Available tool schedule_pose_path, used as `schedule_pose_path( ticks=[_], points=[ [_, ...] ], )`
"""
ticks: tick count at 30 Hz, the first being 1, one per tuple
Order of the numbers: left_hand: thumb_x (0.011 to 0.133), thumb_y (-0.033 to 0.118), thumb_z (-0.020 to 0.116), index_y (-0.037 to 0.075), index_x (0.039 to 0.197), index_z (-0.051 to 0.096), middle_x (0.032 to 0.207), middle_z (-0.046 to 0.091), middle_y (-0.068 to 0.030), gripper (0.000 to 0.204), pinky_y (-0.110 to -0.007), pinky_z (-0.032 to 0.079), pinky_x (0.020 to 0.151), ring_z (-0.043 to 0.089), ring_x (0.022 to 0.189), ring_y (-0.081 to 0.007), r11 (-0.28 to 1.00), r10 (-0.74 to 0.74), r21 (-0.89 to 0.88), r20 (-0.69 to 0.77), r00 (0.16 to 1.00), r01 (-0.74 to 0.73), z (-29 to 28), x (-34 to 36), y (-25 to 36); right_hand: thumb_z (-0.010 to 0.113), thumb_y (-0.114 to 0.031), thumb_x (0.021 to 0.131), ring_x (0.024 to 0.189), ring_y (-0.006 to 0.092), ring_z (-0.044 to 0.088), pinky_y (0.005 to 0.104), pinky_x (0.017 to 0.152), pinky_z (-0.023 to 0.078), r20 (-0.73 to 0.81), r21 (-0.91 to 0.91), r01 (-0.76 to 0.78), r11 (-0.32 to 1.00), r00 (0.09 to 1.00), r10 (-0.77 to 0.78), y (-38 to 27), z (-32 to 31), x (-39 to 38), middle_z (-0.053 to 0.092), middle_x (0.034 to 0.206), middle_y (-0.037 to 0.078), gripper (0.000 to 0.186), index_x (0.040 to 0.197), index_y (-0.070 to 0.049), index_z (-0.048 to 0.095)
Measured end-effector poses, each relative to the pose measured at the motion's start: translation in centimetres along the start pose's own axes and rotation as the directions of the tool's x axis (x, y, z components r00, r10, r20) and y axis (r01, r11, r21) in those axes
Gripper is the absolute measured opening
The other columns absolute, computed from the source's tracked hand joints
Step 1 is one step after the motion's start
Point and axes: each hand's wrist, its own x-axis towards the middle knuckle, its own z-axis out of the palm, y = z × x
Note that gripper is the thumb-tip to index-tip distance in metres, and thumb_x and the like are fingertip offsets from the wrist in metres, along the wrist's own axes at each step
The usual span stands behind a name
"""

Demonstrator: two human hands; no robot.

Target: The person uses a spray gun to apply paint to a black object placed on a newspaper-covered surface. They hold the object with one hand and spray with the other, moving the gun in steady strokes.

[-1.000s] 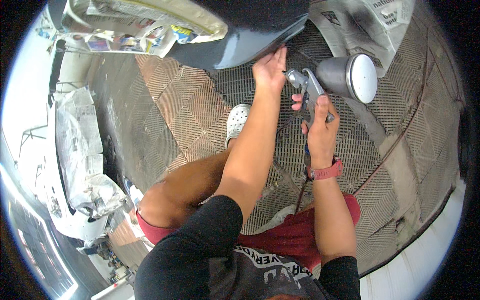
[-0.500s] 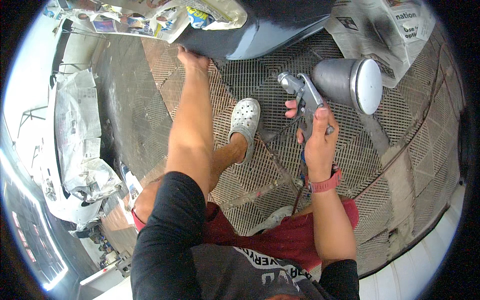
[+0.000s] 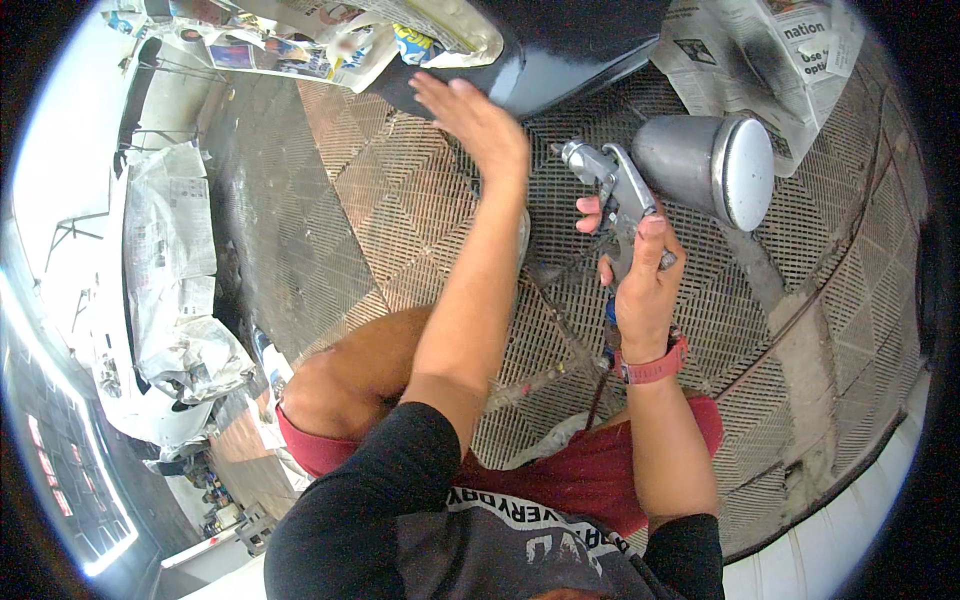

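Observation:
My right hand [image 3: 645, 275] is wrapped round the handle of a silver spray gun [image 3: 628, 205]. The gun lies sideways, its nozzle toward the left, and its grey paint cup [image 3: 685, 160] with a pale round lid points right. At the lower edge of a glossy dark car panel [image 3: 570, 65], my left hand [image 3: 480, 125] is stretched out flat with nothing in it. Its fingertips overlap the panel's rim; whether they touch it I cannot tell. A lighter grey patch shows on the panel just beyond that hand.
Newspaper masking [image 3: 340, 40] covers the area left of the panel, and another newspaper sheet [image 3: 760, 80] hangs on its right. Slatted floor mats [image 3: 390, 200] lie below. A thin hose [image 3: 790, 325] crosses the floor at right. Paper-covered parts [image 3: 170, 240] stand at far left.
My left hand has moved right along the panel's lower edge, its fingers now straight, and its arm covers most of my shoe. The right hand and spray gun have barely shifted.

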Motion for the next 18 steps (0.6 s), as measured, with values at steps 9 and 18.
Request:
schedule_pose_path(
  ticks=[9,18],
  points=[
    [0.12,0.043,0.032,-0.001,0.179,0.008,0.186,-0.001,-0.0285,0.077,-0.07,0.002,0.134,-0.002,0.17,-0.0549,0.875,0.401,0.207,0.196,0.895,-0.437,-0.5,-6.1,0.8,0.047,-0.061,0.116,0.096,0.0052,0.068,0.0178,0.058,0.043,-0.019,-0.039,0.062,0.997,0.998,-0.063,-0.1,-0.3,-0.3,0.08,0.123,0.007,0.071,0.159,-0.006,0.061],
    [0.122,0.04,0.033,-0.008,0.171,0.026,0.178,0.03,-0.0288,0.069,-0.049,0.023,0.136,0.037,0.161,-0.0389,0.818,-0.319,-0.5,0.017,0.948,0.284,-3.2,11.2,-15.7,0.054,-0.049,0.117,0.101,0.0161,0.072,0.0335,0.09,0.058,0.108,-0.028,0.135,0.99,0.985,-0.131,-0.4,1.1,-1.1,0.079,0.123,0.012,0.063,0.16,-0.003,0.06]
  ],
)
